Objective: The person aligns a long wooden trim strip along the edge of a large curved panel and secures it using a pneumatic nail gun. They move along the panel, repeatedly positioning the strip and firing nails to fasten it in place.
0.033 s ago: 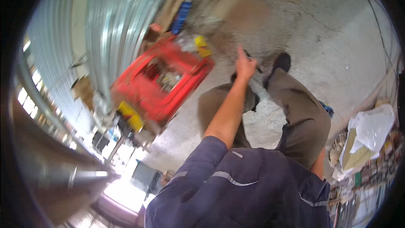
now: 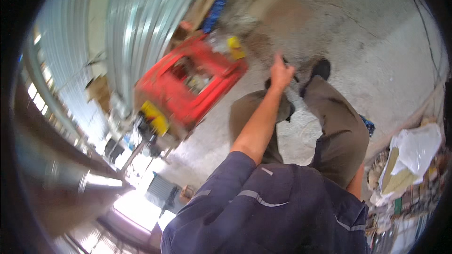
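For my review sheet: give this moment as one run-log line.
left hand: raised, grip shut on small dark object, kind unclear | right hand: out of view | nearby: red crate on concrete floor | person standing

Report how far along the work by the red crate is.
Done: nothing visibly finished. In hand: the left hand is raised over the concrete floor, closed on a small dark object, too blurred to identify. Left: the red plastic crate of mixed items sits untouched beside the corrugated metal wall.

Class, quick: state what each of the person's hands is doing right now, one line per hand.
Left hand: raised over the legs, fingers curled around a small dark object too blurred to identify.
Right hand: not in view; only a bit of forearm shows beside the trousers.
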Motion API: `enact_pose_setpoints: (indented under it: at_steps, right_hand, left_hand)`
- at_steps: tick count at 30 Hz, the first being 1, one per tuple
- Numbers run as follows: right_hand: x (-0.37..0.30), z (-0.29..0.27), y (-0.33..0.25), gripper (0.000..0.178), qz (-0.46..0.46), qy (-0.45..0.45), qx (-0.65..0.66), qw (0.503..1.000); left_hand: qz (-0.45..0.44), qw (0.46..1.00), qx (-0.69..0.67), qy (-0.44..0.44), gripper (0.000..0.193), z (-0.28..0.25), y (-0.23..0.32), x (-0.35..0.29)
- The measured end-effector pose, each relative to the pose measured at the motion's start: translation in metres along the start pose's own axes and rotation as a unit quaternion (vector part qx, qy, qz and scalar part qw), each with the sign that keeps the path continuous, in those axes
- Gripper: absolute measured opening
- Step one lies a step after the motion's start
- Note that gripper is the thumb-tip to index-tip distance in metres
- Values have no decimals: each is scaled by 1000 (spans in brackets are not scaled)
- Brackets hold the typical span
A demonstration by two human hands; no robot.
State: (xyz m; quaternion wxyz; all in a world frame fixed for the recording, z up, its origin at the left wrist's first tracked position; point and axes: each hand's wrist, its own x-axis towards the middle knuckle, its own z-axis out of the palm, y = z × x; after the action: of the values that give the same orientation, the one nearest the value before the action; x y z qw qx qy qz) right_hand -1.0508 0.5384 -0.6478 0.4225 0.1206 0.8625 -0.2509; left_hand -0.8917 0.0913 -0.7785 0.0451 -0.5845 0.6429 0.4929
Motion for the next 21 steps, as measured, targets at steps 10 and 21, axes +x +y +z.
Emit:
enact_pose_setpoints:
  at_steps: [10,21]
  right_hand:
    - [-145,-56,-99,21,12,-49,58,997]
    - [-224,-98,-230,25,-103,-151,-78,980]
  left_hand:
    - [27,999,-36,0,67,-230,112,-241]
    - [-103,987,-80,94,85,-377,59,-408]
